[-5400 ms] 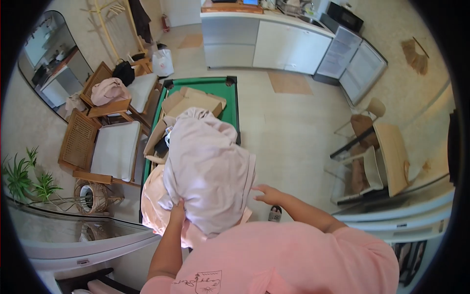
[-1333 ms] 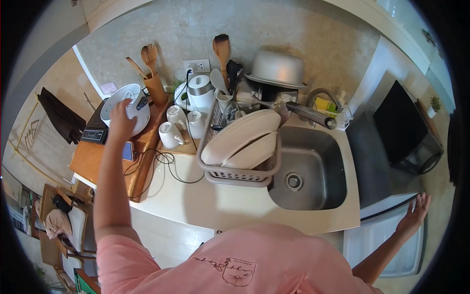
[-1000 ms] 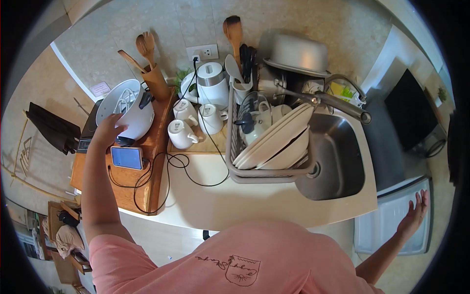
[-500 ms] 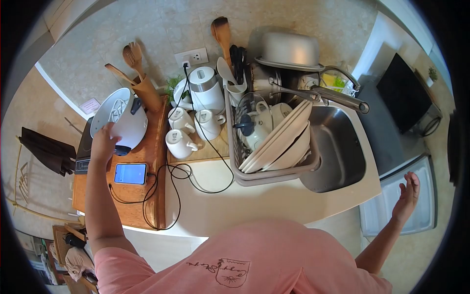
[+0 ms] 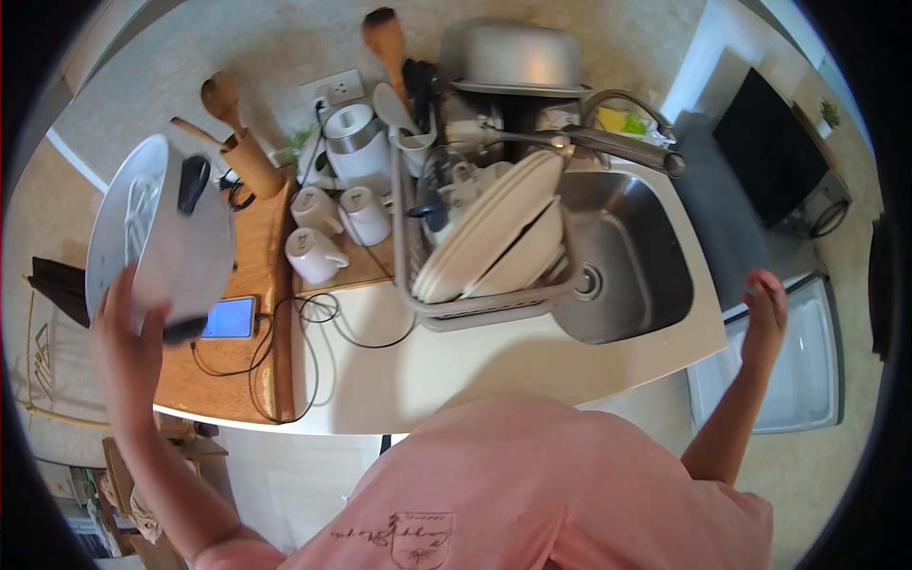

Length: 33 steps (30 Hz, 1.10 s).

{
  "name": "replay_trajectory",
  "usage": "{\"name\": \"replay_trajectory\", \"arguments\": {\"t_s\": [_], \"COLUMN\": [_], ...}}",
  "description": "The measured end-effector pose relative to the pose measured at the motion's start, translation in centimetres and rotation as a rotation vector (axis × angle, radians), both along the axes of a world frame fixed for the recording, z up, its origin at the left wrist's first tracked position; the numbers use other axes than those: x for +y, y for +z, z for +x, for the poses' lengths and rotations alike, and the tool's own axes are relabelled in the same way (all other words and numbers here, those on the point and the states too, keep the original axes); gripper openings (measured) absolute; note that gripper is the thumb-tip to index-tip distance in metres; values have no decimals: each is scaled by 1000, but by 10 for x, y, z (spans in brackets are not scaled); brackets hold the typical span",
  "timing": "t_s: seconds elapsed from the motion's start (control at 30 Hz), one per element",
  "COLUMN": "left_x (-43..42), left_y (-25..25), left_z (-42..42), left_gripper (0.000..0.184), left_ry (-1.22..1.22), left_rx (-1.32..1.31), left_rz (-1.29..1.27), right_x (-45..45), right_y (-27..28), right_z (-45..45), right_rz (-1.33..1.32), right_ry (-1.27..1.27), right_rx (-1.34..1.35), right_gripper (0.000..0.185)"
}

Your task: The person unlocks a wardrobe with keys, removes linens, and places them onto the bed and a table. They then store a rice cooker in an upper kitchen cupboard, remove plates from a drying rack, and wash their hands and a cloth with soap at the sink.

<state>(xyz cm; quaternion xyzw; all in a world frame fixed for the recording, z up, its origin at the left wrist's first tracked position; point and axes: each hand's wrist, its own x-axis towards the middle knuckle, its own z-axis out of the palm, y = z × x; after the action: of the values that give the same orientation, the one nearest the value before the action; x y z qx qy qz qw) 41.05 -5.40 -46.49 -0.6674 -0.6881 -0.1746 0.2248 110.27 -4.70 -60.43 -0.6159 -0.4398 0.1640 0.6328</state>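
At the left, my left hand (image 5: 128, 347) is closed on the rim of a white pot (image 5: 195, 252) with dark handles. The pot is tilted and lifted above the wooden board, and a coiled white cord (image 5: 142, 214) lies inside it. Below the pot, a lit phone (image 5: 229, 317) lies on the board, partly covered by it. Off to the right, my right hand (image 5: 765, 318) is raised in the air with nothing in it, its fingers loosely extended and slightly blurred. It is nearest to a white open door or bin (image 5: 779, 380).
A dish rack (image 5: 494, 309) with plates stands beside the steel sink (image 5: 627, 275). White mugs (image 5: 315, 255) and a kettle (image 5: 358, 152) stand left of it. A black cable (image 5: 380, 346) loops over the counter. Wooden utensils fill a holder (image 5: 252, 163). Pans are stacked behind the rack.
My left hand has lifted the white pot and brought it left and closer to me, turning it on its side. My right hand has risen slightly. The whole view has shifted.
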Motion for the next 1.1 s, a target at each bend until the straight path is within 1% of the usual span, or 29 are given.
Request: {"name": "replay_trajectory", "arguments": {"t_s": [0.07,0.1,0.17,0.2,0.23,0.27,0.3,0.33,0.4,0.43,0.47,0.5,0.53,0.6,0.63,0.67,0.73,0.77,0.83,0.87,0.93,0.97,1.0,1.03,1.07,1.1], "left_x": [-40,-60,-90,-103,-119,-126,-133,-137,-143,-144,-144,-143,-142,-138,-137,-133,-124,-120,-112,-110,-105,-103,-104,-105,-105,-106], "left_y": [2,-1,-7,-11,-21,-25,-31,-43,-57,-69,-83,-98,-111,-126,-133,-140,-151,-158,-169,-171,-173,-174,-172,-167,-161,-151], "left_z": [35,52,95,116,132,158,176,194,231,242,253,266,281,300,309,317,330,337,347,347,349,349,349,348,347,345], "left_gripper": [45,45,45,40,43,41,43,43,40,37,36,34,32,35,38,38,38,38,37,37,39,39,39,37,35,28], "left_ry": [-18,34,41,28,-8,-3,-62,-64,-95,-110,-123,-123,-124,-58,-23,18,15,54,3,30,-7,4,16,2,-16,-12], "left_rx": [-142,-73,-118,-68,-104,-145,-140,-164,-198,-219,-242,-249,-256,-260,-264,-276,-280,-286,-284,-295,-295,-304,-310,-406,-500,-658], "left_rz": [-51,-62,-134,-164,-217,-275,-304,-301,-356,-391,-424,-400,-373,-384,-406,-402,-399,-394,-350,-345,-379,-382,-383,-341,-298,-314], "right_x": [26,42,76,94,113,133,150,167,204,221,237,252,270,300,306,318,342,345,346,340,332,334,337,339,340,343], "right_y": [3,5,14,21,28,36,47,59,79,87,95,102,105,102,101,95,83,82,80,81,83,82,81,81,81,81], "right_z": [-8,-8,-9,-10,-11,-14,-21,-27,-34,-40,-48,-55,-60,-73,-83,-90,-100,-103,-109,-114,-118,-120,-119,-119,-120,-120], "right_rz": [6,17,57,87,93,99,110,121,76,82,22,-33,-18,-17,43,59,173,197,150,166,65,71,135,201,204,188], "right_ry": [66,121,256,341,398,463,525,591,690,722,762,798,829,955,992,1033,986,1020,1044,1068,973,989,966,937,938,933], "right_rx": [35,8,-36,-54,-62,-68,-106,-140,-314,-313,-445,-580,-582,-840,-911,-916,-1175,-1174,-1257,-1263,-1229,-1234,-1301,-1363,-1361,-1363], "right_gripper": [21,21,20,21,20,20,21,22,23,23,25,28,28,31,37,37,41,41,38,38,29,29,27,24,24,23]}}
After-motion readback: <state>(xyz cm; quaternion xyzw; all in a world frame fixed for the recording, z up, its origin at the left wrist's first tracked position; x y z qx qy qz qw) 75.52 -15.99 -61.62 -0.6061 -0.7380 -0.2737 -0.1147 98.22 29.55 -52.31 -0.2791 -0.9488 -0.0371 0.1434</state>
